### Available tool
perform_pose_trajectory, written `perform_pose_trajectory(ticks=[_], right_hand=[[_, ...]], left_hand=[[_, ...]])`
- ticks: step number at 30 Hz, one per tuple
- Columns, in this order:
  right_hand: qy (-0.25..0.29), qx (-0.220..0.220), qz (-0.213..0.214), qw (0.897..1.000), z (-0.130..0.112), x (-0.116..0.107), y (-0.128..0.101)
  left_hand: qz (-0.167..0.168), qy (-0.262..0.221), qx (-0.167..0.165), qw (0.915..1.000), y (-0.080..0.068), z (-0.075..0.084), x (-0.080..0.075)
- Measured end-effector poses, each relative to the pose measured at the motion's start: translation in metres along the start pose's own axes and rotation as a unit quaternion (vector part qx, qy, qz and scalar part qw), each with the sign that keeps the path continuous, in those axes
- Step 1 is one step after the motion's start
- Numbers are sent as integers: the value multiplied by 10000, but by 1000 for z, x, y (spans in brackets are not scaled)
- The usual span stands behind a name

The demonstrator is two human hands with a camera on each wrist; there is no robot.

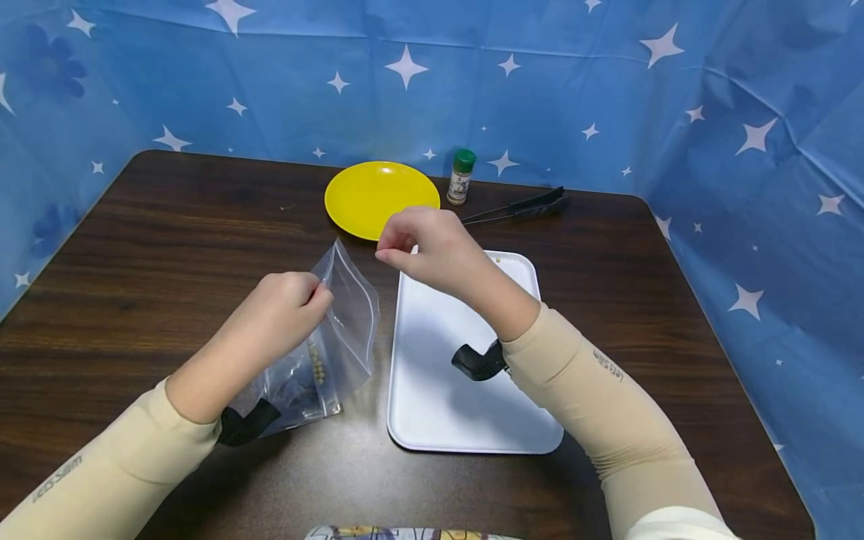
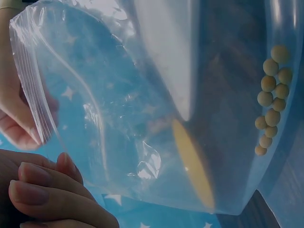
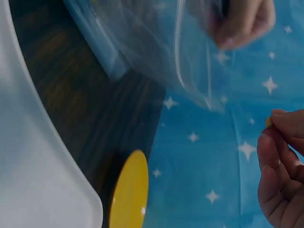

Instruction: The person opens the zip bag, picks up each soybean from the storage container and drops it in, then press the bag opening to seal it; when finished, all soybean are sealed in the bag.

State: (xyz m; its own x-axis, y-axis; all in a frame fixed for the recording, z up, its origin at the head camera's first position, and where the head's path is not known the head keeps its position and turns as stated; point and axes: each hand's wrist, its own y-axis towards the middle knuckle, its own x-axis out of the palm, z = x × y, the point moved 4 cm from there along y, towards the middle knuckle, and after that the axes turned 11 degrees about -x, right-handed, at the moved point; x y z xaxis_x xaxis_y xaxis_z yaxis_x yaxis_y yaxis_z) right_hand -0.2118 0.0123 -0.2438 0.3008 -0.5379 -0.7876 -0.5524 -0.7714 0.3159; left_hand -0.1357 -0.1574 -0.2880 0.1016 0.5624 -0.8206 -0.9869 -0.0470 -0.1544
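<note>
My left hand pinches the top edge of a clear zip bag, held upright and tilted over the table. Several small yellow beans lie along a lower side of the bag. My right hand hovers by the bag's upper corner, over the far left corner of the white tray. Its fingertips pinch one small yellow bean. One loose bean lies on the tray's far end. In the right wrist view the left hand grips the bag.
A yellow plate sits at the back of the dark wooden table. Beside it stands a small spice jar with a green lid, and black tongs lie to its right. Blue star-patterned cloth walls the table.
</note>
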Motion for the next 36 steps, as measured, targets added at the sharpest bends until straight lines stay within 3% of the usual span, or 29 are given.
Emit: perform_pose_trajectory(ticks=[12,21,29,36], right_hand=[[53,-134,-788,9968,-12,39,14],[-178,-370,-902,9951,-12,49,14],[25,-13,-752,9972,-4,35,9],[-166,664,-234,9974,31,2,-14]], left_hand=[[55,-27,75,10000,1,1,0],[37,-44,52,10000,2,0,0],[52,3,59,10000,2,1,0],[-44,-42,-51,10000,0,-1,0]])
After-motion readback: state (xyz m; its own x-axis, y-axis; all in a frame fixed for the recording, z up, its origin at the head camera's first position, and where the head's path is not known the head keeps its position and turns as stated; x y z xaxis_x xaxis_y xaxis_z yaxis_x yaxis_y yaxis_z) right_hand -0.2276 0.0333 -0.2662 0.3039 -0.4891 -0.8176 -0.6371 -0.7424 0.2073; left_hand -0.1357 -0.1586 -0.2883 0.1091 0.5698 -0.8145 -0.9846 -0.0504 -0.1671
